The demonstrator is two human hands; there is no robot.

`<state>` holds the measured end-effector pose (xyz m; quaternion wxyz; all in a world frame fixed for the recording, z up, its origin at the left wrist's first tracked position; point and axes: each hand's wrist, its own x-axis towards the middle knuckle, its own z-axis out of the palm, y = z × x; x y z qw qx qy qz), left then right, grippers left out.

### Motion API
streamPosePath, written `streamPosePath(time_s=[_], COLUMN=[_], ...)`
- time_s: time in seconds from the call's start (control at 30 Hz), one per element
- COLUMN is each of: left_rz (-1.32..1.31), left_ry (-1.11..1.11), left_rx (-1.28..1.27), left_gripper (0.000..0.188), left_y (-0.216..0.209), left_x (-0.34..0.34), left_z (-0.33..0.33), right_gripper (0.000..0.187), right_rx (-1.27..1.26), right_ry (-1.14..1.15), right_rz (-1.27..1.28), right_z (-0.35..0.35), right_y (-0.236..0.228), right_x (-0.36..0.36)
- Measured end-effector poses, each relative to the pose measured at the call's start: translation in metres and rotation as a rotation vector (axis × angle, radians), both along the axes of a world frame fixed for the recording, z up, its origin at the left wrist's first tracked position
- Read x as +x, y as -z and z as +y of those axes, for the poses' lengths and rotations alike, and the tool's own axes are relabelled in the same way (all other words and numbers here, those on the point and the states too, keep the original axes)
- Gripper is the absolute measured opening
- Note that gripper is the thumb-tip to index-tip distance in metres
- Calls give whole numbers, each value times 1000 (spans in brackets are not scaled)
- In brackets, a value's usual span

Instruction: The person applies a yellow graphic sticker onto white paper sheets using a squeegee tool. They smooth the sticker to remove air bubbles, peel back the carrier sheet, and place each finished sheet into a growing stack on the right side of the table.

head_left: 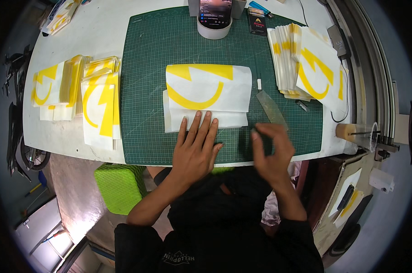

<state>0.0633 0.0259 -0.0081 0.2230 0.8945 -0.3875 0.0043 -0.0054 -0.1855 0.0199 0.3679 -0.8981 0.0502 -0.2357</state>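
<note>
A white folded sheet [206, 91] with a yellow curved print lies on the green cutting mat [146, 45]. Its near edge shows several layers, and another white edge sticks out at the left. My left hand [194, 145] presses flat on the near part of the sheet, fingers stretched out. Right of the sheet, just above the mat, is my right hand [275, 148], its fingers curled and thumb close to the index finger. What it pinches, if anything, I cannot make out. Beyond it lies a flat translucent strip [270, 108] like a ruler, with a thin white-tipped tool [259, 84].
Piles of similar yellow-and-white sheets lie at left [101, 102] and right [283, 63]. A phone [215, 13] stands in a white holder [214, 32] at the back, beside a small dark box [257, 22]. A cup [358, 133] stands at the right edge. A green stool [119, 187] is below.
</note>
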Motion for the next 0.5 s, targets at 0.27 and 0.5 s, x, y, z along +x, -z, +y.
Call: streamPosePath(time_s=[0.27, 0.5], left_rz=[-43, 4], left_ry=[8, 34], left_rx=[8, 46], left_gripper=[57, 61], left_y=[0, 2], left_x=[-1, -7], left_z=[0, 6], right_gripper=[30, 24], right_rx=[-324, -377], right_ry=[-246, -221], right_rz=[-18, 40], right_z=[24, 25], right_y=[33, 34], right_x=[8, -7])
